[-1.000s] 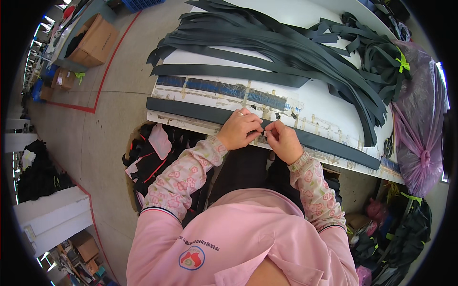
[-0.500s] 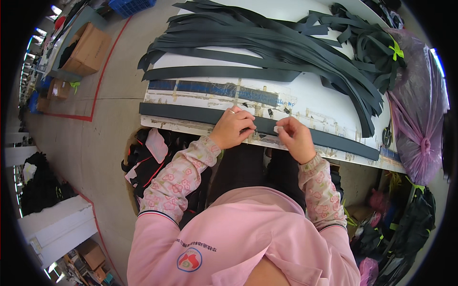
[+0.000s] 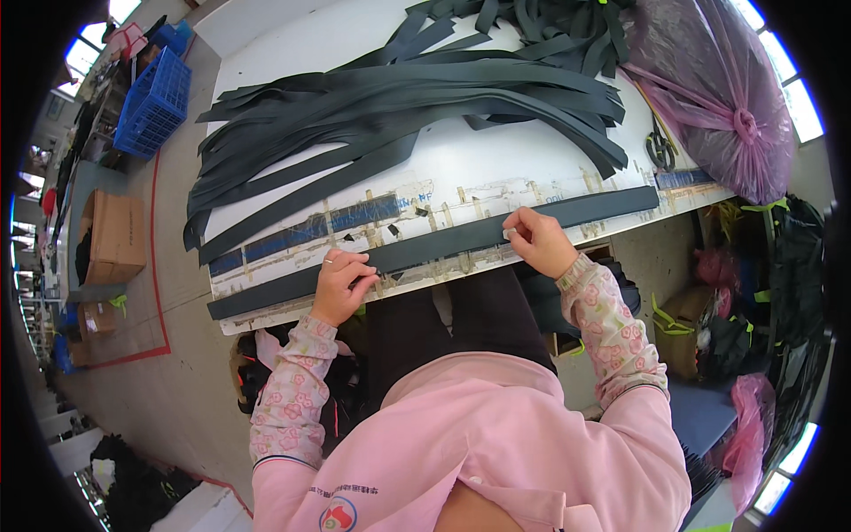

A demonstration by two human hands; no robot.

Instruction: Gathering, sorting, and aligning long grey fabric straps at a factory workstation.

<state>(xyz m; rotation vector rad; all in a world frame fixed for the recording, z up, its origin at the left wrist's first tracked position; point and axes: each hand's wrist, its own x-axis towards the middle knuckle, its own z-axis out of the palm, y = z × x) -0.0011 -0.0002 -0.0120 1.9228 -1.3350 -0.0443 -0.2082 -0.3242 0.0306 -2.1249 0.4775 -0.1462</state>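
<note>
A long, flat dark grey strip of webbing (image 3: 443, 242) lies along the near edge of the white table, slanting up to the right. At its left half, my left hand (image 3: 340, 285) is closed, with bent fingers on the strip and the thumb at its near edge. My right hand (image 3: 544, 243) pinches a small white piece (image 3: 509, 234) between thumb and forefinger, just over the strip's right half. What kind of piece it is I cannot make out. Behind, many similar loose strips (image 3: 390, 106) lie heaped across the table.
Black-handled scissors (image 3: 659, 149) lie at the table's right end, near a tied pink plastic bag (image 3: 709, 97). Worn tape and a dark blue marked band (image 3: 301, 232) run along the table (image 3: 496, 146). On the left stand a cardboard box (image 3: 115, 238) and a blue crate (image 3: 155, 102).
My hands have moved apart along the strip, the left one leftward and the right still holding the white piece. The view has turned, so the table now slants up to the right.
</note>
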